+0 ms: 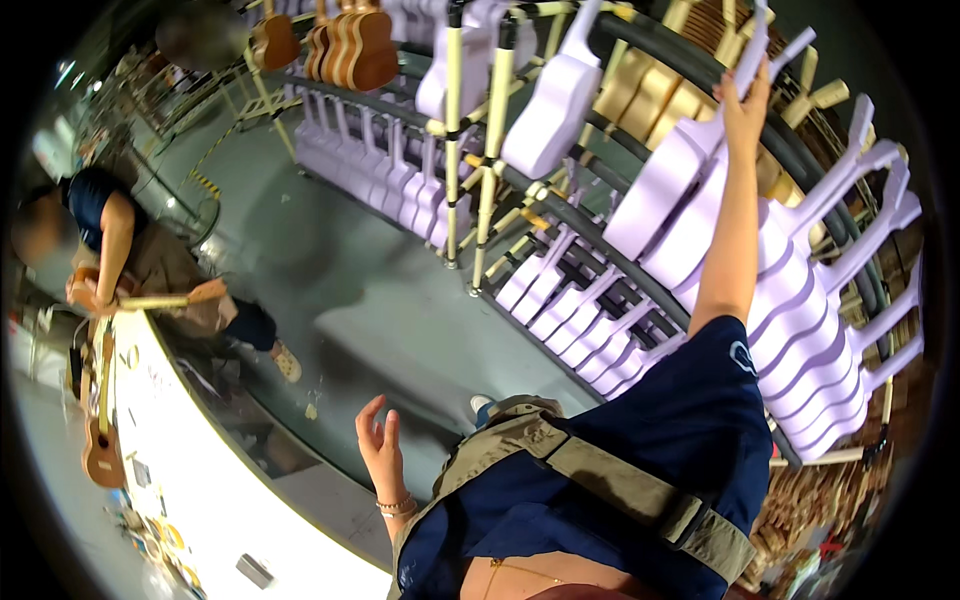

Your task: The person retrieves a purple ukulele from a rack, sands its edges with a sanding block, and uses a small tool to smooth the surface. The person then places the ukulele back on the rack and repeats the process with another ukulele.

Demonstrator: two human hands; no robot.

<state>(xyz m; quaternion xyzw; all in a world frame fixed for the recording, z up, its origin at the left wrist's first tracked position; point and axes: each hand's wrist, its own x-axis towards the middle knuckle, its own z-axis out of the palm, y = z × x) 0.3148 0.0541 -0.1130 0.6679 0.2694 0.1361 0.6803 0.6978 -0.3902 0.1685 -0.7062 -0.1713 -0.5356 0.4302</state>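
My right arm stretches up to the rack, and my right hand (745,110) is closed round the neck of a lavender ukulele (655,190). That ukulele stands at the end of a row of similar lavender ukuleles (800,340), packed side by side with necks pointing up and outward. My left hand (380,445) hangs in the air over the floor, fingers loosely bent and apart, with nothing in it. A single lavender ukulele (552,115) leans on the same rack, left of the one in my grip.
Padded rails (610,255) and cream posts (488,200) form the rack; more lavender ukuleles (585,320) fill its lower tier. Brown ukuleles (350,50) hang at the back. On the left, a co-worker (110,220) handles a ukulele at a brightly lit white bench (230,480).
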